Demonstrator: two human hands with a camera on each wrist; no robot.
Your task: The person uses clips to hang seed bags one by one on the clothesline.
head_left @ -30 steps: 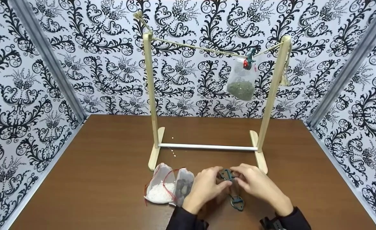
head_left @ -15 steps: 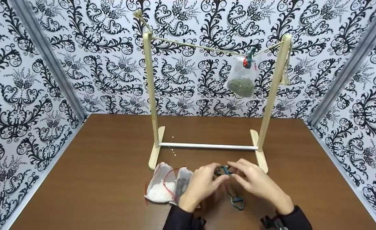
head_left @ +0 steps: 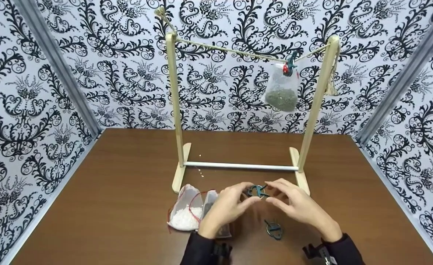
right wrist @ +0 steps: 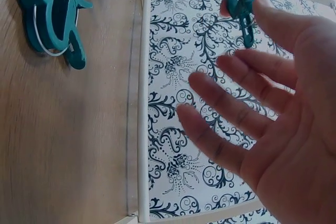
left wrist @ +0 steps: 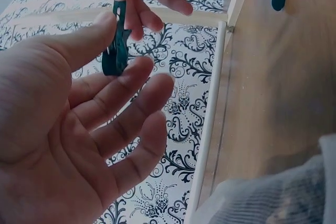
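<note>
Both hands hold a dark green spring clip (head_left: 257, 191) above the table. My left hand (head_left: 226, 208) pinches its rounded jaw end between thumb and fingers, the other fingers loosely bent. My right hand (head_left: 298, 204) has thumb and index finger at the clip's two spread handles; its remaining fingers are spread in the right wrist view. A second green clip (head_left: 274, 230) lies on the table below, also seen large in the right wrist view (right wrist: 50, 17). Left of the hands lie a mesh bag of white grains (head_left: 186, 218) with red string and a greyish bag (head_left: 210, 199), partly hidden by my left hand.
A wooden frame (head_left: 175, 99) stands behind the hands, with a white crossbar (head_left: 240, 166) low down. Its sagging rope (head_left: 231, 51) bears a mesh bag of greenish contents (head_left: 281, 98), held by a green clip (head_left: 291, 63). Patterned walls enclose the brown table (head_left: 128, 206).
Both hands have risen slightly away from the table with the clip, and the clip has turned between the fingers. The right hand's fingers have spread wider. The second clip stays on the table.
</note>
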